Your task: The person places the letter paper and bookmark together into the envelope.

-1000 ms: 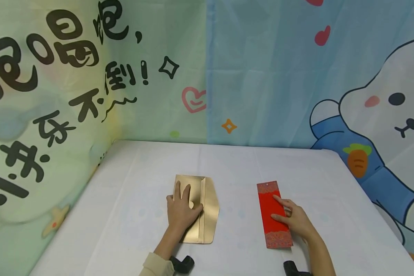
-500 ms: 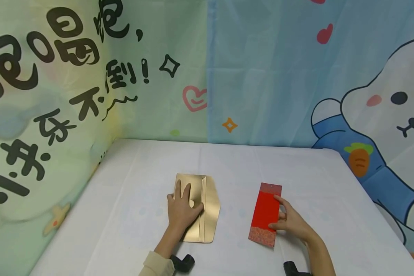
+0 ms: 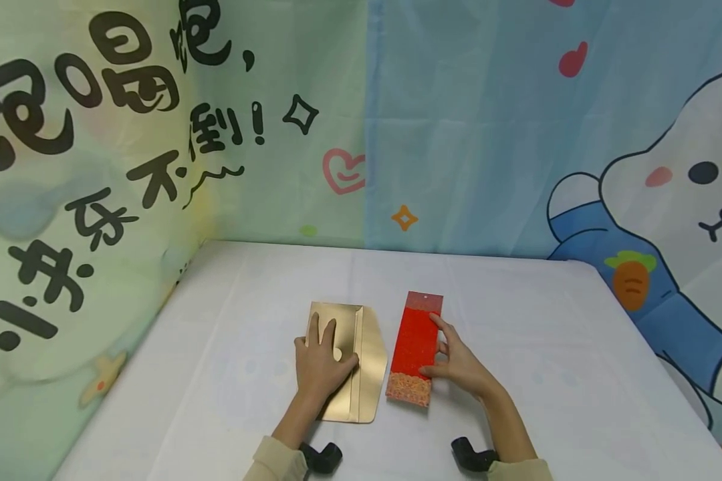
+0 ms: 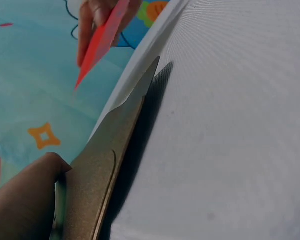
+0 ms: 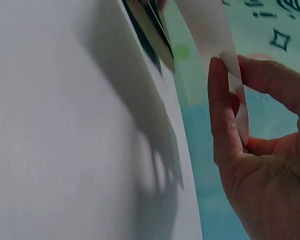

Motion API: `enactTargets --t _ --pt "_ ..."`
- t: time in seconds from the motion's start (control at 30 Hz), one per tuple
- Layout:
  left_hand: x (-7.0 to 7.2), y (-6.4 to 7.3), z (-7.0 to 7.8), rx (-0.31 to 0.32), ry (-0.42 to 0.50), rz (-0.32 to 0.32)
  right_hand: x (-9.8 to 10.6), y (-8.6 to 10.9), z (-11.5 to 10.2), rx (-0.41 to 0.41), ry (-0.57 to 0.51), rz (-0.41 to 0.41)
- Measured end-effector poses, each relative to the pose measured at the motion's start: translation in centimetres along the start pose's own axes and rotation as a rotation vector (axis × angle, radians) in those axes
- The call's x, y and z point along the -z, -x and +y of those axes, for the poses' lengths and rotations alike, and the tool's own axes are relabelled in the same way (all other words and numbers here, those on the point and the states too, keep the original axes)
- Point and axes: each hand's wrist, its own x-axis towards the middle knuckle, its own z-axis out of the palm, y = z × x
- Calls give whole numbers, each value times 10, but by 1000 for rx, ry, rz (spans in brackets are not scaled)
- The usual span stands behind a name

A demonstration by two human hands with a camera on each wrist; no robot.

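A gold paper envelope [image 3: 370, 364] lies on the white table, its flap out to the right. My left hand [image 3: 321, 367] rests on it with the fingers spread, and the thumb reaches toward the flap fold. In the left wrist view the envelope [image 4: 102, 165] appears edge-on beside my thumb. Just right of the envelope, a long red card [image 3: 414, 344] with patterned ends and a small hole near the top is tilted and raised off the table. My right hand [image 3: 460, 364] pinches its right edge; the right wrist view shows the card's pale back [image 5: 212, 30] between fingers and thumb.
The white-covered table [image 3: 247, 300] reaches back to a printed cloth backdrop [image 3: 457, 133] with writing and a cartoon rabbit. Black wrist-worn devices [image 3: 323, 459] sit at both wrists, low over the table's front. The card casts a shadow [image 5: 140, 115] on the cloth.
My right hand has lifted the red card and carried it left, close to the envelope, tilting its top to the right. My left hand and the envelope have stayed in place.
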Motion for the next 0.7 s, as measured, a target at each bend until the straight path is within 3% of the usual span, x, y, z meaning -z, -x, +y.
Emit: enactTargets --t 0.3,0.7 --pt "0 0 0 -2 10 6 -36 -24 -1 66 48 -65" --pt "0 -2 -1 -10 -10 -12 -56 -30 1 118 52 -155"
